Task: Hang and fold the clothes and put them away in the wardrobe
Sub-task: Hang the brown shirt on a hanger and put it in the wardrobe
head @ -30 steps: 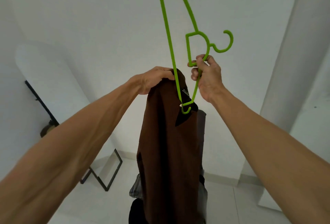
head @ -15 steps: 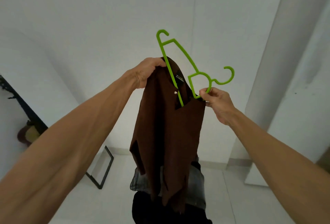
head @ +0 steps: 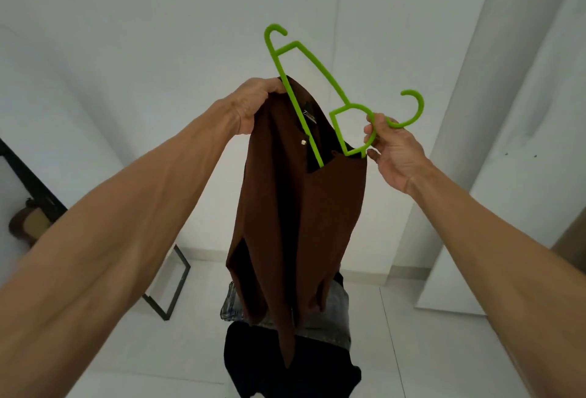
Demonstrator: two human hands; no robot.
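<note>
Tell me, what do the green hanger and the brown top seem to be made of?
Green hanger: most likely moulded plastic, matte; even bright colour, thin flat one-piece bars. Brown top: soft cloth, matte, possibly a knit; it hangs in limp folds. The exact fibre cannot be told.

Centre frame, the left hand point(head: 253, 103) grips the top of a dark brown fabric shirt point(head: 295, 207), while the right hand point(head: 396, 150), right of centre, pinches the loop of a bright green plastic hanger point(head: 322, 72). The hanger's lower end sits inside the shirt's neck opening; faded grey denim point(head: 336, 309) and a black garment point(head: 285, 362) lie bottom centre.
</note>
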